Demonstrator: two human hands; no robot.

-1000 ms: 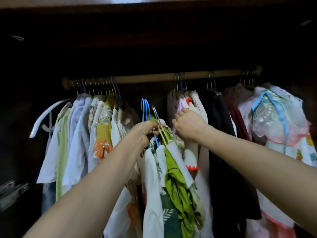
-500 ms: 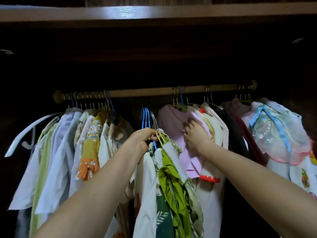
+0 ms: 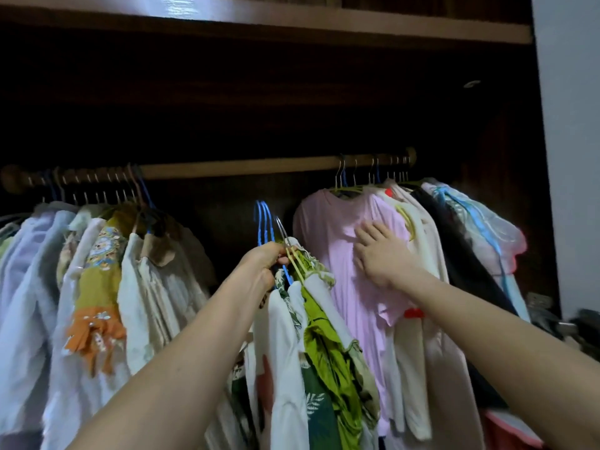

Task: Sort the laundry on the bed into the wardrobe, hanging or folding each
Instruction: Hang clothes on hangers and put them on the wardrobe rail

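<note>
The left hand [image 3: 264,259] grips a bunch of hangers [image 3: 268,227], hooks pointing up, below the rod [image 3: 243,167]; their clothes [image 3: 311,336] hang straight down. The right hand [image 3: 378,251] lies flat, fingers straight, on the pink shirt [image 3: 337,241]. The dark wardrobe [image 3: 259,102] has a shelf [image 3: 292,19] above.

Right hand [image 3: 383,254] now flat on pink shirt [image 3: 341,241]

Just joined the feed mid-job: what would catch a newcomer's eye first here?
The left hand grips a bunch of hangers with green and white clothes, held below the bare middle stretch of the wooden rail. The right hand presses flat against a pink shirt hanging on the right.
</note>
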